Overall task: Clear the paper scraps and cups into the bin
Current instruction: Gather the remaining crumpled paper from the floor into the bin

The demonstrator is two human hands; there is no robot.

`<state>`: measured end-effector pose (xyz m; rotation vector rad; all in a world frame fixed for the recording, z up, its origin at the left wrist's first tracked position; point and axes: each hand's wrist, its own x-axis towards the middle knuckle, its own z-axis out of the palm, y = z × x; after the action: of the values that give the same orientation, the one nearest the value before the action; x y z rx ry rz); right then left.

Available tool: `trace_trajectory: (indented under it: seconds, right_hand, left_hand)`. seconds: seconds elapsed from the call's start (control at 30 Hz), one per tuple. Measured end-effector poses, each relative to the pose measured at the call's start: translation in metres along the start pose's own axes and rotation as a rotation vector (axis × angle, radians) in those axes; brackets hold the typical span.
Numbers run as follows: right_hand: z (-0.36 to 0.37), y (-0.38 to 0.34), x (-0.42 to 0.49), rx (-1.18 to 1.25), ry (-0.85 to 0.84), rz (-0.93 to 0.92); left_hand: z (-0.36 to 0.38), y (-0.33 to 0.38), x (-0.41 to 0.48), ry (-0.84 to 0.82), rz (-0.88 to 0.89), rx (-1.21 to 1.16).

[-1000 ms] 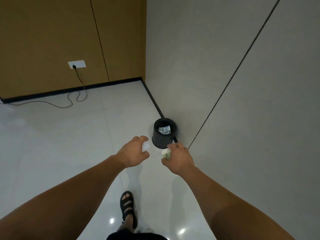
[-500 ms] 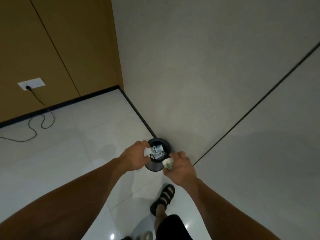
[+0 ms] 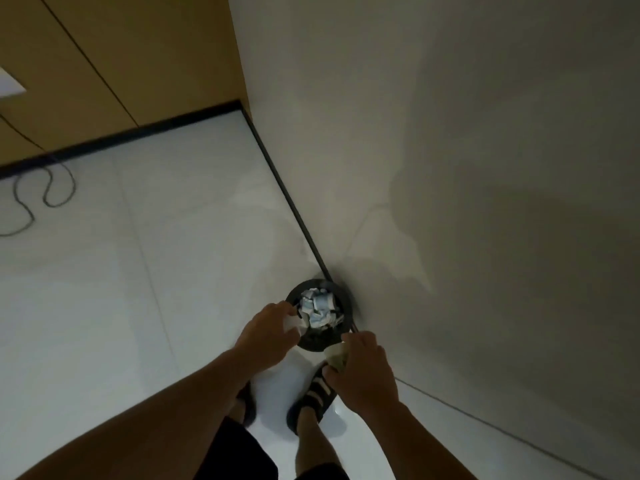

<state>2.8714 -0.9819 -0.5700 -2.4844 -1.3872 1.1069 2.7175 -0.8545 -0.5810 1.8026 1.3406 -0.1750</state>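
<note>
1. The bin [image 3: 347,306] is small, round and black. It stands on the white tiled floor [image 3: 104,306], right up against the foot of the grey wall [image 3: 450,133] on the right, where the thin black skirting [image 3: 277,174] runs down to it.
2. Inside the bin lies a heap of paper scraps [image 3: 317,306], white and pale blue, covering most of the bottom that can be seen.
3. The left hand [image 3: 266,332] reaches in from the near left with its knuckles up. Its fingers and thumb are curled round a white paper scrap [image 3: 292,323], which sits over the bin's left rim.
4. The right hand [image 3: 363,372] is just to the near right of the bin, its fingertips close to the near rim. It is curled round a paper cup [image 3: 335,355], small, pale and somewhat squashed, which sticks out on the thumb side. The cup is outside the bin, just beside its near edge.
5. The two hands are close together but apart, each holding its own piece.
6. Below the hands, the person's feet stand on the floor in dark sandals: the right sandal [image 3: 313,398] has pale stripes across its straps, and the left sandal [image 3: 248,405] is mostly hidden under the left forearm. Dark shorts [image 3: 242,455] show at the near edge.
7. At the far left a brown panelled wall [image 3: 138,57] meets the floor along a black skirting board. A dark cable [image 3: 52,188] lies in loops on the floor in front of it, and a white wall plate [image 3: 8,85] shows at the left edge.
</note>
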Motion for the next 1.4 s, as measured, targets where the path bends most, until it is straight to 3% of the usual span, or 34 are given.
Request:
trace_trajectory:
  seconds: [0.17, 0.43, 0.6, 0.73, 1.0, 1.4]
  right_hand:
    - [0.063, 0.036, 0.098, -0.032, -0.052, 0.050]
    - [0.179, 0.083, 0.247, -0.083, -0.074, 0.111]
    - [0.224, 0.103, 0.269, -0.149, -0.128, 0.148]
    - [0.235, 0.102, 0.259, -0.092, -0.133, 0.191]
    - [0.163, 0.053, 0.219, -0.084, -0.138, 0.225]
    - [-0.035, -0.051, 0.077, -0.096, -0.008, 0.117]
  left_hand:
    - [0.078, -0.055, 0.096, -0.034, -0.131, -0.093]
    - [0.169, -0.103, 0.240, -0.104, -0.073, -0.098]
    - [0.200, -0.128, 0.269, -0.218, 0.007, 0.016]
    - [0.199, -0.139, 0.256, -0.171, 0.099, 0.113]
    - [0.116, -0.127, 0.207, -0.188, 0.094, 0.199]
    - [-0.080, 0.004, 0.075, -0.208, 0.216, 0.490]
